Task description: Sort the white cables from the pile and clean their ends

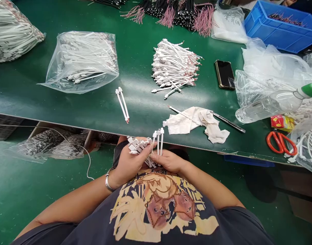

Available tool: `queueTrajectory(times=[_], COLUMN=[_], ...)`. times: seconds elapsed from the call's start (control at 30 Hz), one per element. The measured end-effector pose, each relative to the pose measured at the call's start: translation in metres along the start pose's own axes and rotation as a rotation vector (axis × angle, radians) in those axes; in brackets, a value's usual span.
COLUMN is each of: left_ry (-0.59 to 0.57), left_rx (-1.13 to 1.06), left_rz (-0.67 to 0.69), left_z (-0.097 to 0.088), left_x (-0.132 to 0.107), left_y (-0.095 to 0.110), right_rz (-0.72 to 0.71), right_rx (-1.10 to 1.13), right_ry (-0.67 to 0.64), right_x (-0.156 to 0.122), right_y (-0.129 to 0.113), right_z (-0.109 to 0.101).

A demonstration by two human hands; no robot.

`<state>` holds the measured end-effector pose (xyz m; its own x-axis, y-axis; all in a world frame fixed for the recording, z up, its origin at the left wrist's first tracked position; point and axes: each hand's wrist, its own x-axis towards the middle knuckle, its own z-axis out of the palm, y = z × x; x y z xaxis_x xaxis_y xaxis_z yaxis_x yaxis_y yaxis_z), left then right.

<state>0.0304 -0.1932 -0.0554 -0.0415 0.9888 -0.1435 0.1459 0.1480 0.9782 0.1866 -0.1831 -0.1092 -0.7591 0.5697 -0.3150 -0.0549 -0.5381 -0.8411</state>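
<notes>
A bunch of short white cables [138,145] with white connector ends is gripped in my left hand [131,161]. My right hand [170,160] pinches a few more white cables [160,139], their connector ends pointing up. Both hands meet in front of my shirt, just below the table's near edge, thumbs almost touching. Fingers partly hide the lower ends of the cables. Two white cables [122,103] lie side by side on the green table [138,68] ahead of my left hand. Farther back sits a loose pile of the same cables [173,64].
Clear bags of white cables [87,58] stand at left. To the right are a cloth [186,120], a pen [229,121], a phone [224,75], a plastic bottle [270,103], red-handled scissors [281,143] and a blue bin [281,30]. Black-and-pink wire bundles [168,15] line the back.
</notes>
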Motion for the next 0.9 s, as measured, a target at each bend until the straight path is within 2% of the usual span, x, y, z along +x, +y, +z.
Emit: queueTrajectory(times=[0.13, 0.37, 0.5, 0.63, 0.73, 0.8, 0.9], left_ry=[-0.030, -0.030, -0.061, -0.222, -0.355, -0.449, -0.548], left_rx=[0.005, 0.034, 0.001, -0.062, -0.125, -0.166, -0.170], left_rz=[0.016, 0.040, -0.030, -0.124, -0.161, -0.157, -0.093], left_z=[0.001, 0.001, -0.001, -0.006, -0.012, -0.015, -0.018], left_x=[0.001, 0.003, 0.004, 0.006, 0.008, 0.009, 0.011], left_y=[-0.004, -0.006, -0.001, 0.006, 0.009, 0.011, 0.018], right_rz=[0.003, -0.072, -0.031, -0.048, -0.045, -0.049, -0.059], right_rx=[-0.070, -0.182, -0.182, -0.157, -0.138, -0.178, -0.265], right_ry=[-0.021, -0.032, 0.002, 0.058, -0.011, -0.049, -0.022], right_x=[0.005, 0.010, 0.008, 0.002, -0.002, -0.005, -0.006], right_y=[0.004, 0.009, 0.006, -0.005, -0.015, -0.018, -0.019], right_z=[-0.008, -0.014, -0.011, -0.001, 0.007, 0.011, 0.013])
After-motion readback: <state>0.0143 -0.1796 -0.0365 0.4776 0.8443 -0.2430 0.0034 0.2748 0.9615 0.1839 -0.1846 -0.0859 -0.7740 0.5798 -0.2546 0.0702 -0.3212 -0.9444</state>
